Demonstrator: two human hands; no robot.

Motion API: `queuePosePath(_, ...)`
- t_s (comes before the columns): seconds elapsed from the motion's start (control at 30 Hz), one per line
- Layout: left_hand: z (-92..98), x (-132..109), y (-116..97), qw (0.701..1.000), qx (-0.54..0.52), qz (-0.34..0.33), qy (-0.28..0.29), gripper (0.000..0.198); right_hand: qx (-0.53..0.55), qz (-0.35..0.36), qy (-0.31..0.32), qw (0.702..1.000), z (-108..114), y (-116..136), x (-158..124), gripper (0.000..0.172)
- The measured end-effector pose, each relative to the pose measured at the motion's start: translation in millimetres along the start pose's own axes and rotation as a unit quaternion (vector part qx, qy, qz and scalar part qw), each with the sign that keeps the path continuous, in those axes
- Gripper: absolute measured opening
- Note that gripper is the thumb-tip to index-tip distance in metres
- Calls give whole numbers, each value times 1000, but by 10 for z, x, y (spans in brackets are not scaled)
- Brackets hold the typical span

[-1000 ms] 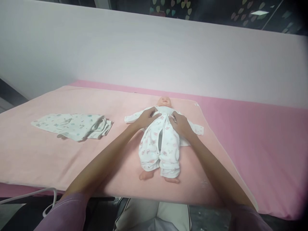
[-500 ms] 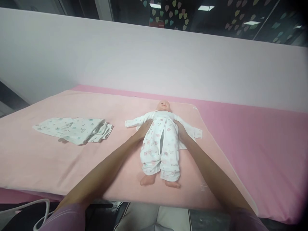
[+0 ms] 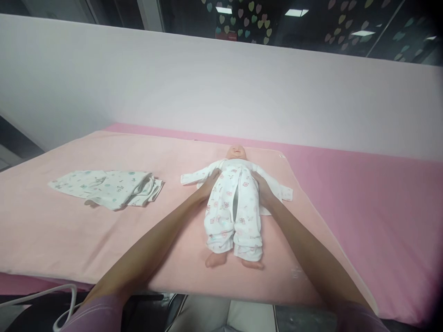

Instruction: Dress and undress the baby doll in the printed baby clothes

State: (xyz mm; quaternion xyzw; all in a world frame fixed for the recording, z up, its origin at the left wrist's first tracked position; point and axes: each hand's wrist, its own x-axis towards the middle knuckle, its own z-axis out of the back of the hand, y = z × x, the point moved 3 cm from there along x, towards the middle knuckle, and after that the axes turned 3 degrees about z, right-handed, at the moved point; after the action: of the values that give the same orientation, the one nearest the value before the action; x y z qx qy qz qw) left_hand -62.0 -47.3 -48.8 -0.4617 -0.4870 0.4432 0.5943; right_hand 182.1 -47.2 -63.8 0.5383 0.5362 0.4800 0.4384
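A baby doll [image 3: 237, 152] lies on its back, head away from me, dressed in a white long-sleeved top [image 3: 197, 177] with both sleeves spread out. White baby pants [image 3: 221, 207] with a small pink print cover its legs up to the waist, and there is a gap between the legs. The doll's bare feet [image 3: 216, 259] stick out of the cuffs. My left hand [image 3: 209, 184] grips the pants' waist on the left side. On the opposite side my right hand [image 3: 263, 189] holds the waist too. The fingertips of both hands are partly hidden by cloth.
A folded white cloth garment [image 3: 107, 186] with a green print lies to the left on the peach mat [image 3: 138, 249]. Pink padding [image 3: 374, 207] shows at the right. A white wall [image 3: 242, 92] rises behind. A grey seat [image 3: 224, 311] is below the near edge.
The doll's legs and feet have shifted slightly to the right in view. Both hands stay at the sides of the pants' waist.
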Motion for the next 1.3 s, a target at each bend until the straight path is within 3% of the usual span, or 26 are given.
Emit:
queuePosePath(0.1, 29, 38, 21, 996, -45, 81, 8, 49, 28, -7, 8, 1000, 85, 58, 47, 44)
queuePosePath(0.17, 45, 75, 0, 994, -58, 96, 8, 50, -44, 34, 2, 998, 115, 154, 52, 42)
queuePosePath(0.23, 52, 126, -75, 998, -19, 49, 18, 50, -187, 110, -10, 976, 101, 291, 42, 42)
queuePosePath(0.3, 43, 189, -171, 997, 52, -25, 43, 45, -314, 184, -4, 931, 30, 418, 35, 37)
queuePosePath(0.37, 28, 272, -230, 991, 101, -61, 62, 41, -361, 212, 7, 908, -55, 482, 64, 32)
queuePosePath(0.53, -29, 524, -148, 994, 100, 50, 16, 41, -238, 69, -76, 966, -71, 358, 307, 26)
queuePosePath(0.63, -85, 568, -128, 988, 140, 61, 10, 41, -234, 27, -95, 967, -10, 305, 413, 23)
queuePosePath(0.73, -60, 461, -224, 964, 262, 37, -12, 26, -266, 24, -114, 957, 30, 399, 298, 19)
queuePosePath(0.8, 7, 261, -354, 934, 355, 7, -44, 9, -320, 94, -126, 934, -12, 573, 14, 13)
queuePosePath(0.87, 85, -84, -509, 910, 409, -41, -57, 13, -393, 229, -88, 886, -141, 787, -460, 23)
queuePosePath(0.93, 160, -573, -637, 906, 413, -87, -43, 21, -432, 340, 29, 835, -319, 912, -1060, 23)
queuePosePath(1.0, 228, -1143, -699, 911, 395, -113, -28, 21, -467, 374, 167, 784, -470, 878, -1647, 17)
queuePosePath(1.07, 256, -1675, -654, 917, 387, -101, 7, 19, -514, 385, 213, 736, -550, 731, -2077, 18)
queuePosePath(1.17, 209, -2185, -468, 910, 405, -69, 54, 20, -578, 373, 192, 700, -615, 403, -2313, 22)
queuePosePath(1.3, 74, -2312, -309, 895, 440, -69, 32, 15, -587, 365, 120, 712, -702, 135, -2227, 20)
